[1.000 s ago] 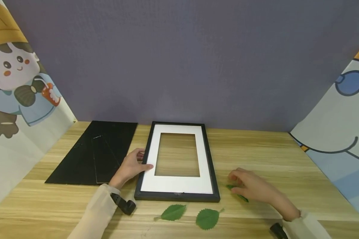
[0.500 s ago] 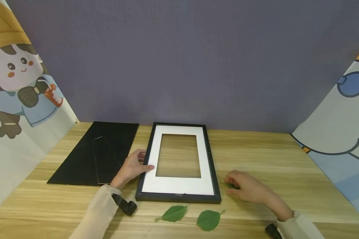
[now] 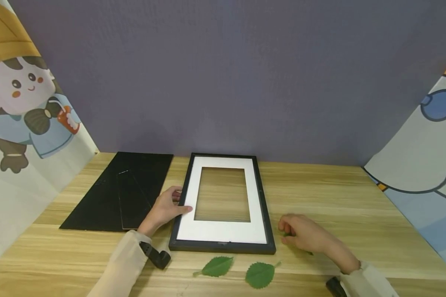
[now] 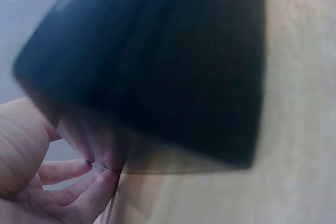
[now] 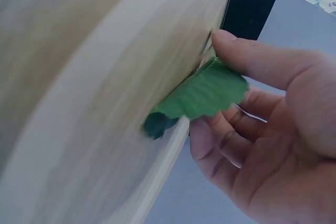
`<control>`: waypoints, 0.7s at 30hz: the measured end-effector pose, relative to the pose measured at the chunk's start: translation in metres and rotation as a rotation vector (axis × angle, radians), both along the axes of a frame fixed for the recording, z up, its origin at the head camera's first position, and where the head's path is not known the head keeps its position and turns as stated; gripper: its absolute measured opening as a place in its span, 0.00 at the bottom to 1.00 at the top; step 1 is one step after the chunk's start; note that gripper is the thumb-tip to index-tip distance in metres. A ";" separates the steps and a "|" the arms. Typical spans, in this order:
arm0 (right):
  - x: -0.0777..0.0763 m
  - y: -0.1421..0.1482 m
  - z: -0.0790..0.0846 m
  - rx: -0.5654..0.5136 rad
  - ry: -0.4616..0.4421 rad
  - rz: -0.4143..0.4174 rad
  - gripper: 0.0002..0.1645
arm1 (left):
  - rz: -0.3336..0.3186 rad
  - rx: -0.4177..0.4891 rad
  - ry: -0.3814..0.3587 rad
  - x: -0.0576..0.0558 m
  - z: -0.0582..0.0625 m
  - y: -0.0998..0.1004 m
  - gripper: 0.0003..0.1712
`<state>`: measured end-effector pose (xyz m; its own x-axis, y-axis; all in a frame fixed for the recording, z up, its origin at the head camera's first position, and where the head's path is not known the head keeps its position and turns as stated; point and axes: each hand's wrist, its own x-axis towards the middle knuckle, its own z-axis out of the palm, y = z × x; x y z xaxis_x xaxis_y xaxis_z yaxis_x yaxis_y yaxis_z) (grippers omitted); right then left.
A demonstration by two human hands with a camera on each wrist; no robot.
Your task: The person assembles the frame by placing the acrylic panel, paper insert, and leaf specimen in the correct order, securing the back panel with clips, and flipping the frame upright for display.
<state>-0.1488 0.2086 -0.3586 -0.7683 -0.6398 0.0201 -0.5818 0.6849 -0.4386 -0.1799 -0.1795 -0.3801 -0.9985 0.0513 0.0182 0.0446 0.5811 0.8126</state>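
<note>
A black picture frame (image 3: 223, 246) with a white mat (image 3: 223, 231) lies on the wooden table, its window showing wood. My left hand (image 3: 167, 206) grips the frame's left side, thumb on the mat and fingers along the outer edge. To the right of the frame, my right hand (image 3: 304, 234) holds a green leaf (image 5: 205, 90) between thumb and curled fingers. In the right wrist view the leaf is tilted and curled at one end, close to the tabletop; from the head, the hand hides most of it.
Two more serrated leaves, one left (image 3: 217, 266) and one right (image 3: 260, 275), lie in front of the frame. A black backing board (image 3: 107, 194) with a stand flap rests at the left. Behind the table rises a grey-purple panel (image 3: 223, 82); cartoon-printed panels flank both sides.
My right hand has shifted slightly left, and its fingers have closed over the leaf, covering more of it. The left hand stays on the frame; the view has shifted a little.
</note>
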 end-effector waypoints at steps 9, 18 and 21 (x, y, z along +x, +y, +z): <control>-0.002 -0.002 0.000 -0.006 -0.014 0.033 0.09 | -0.002 -0.002 0.016 -0.001 -0.002 -0.001 0.40; -0.004 -0.002 0.002 -0.003 -0.061 -0.001 0.08 | -0.024 -0.022 0.029 -0.002 -0.003 0.000 0.39; -0.007 -0.001 0.004 -0.017 -0.048 -0.008 0.08 | -0.032 -0.018 0.032 -0.002 -0.003 0.002 0.38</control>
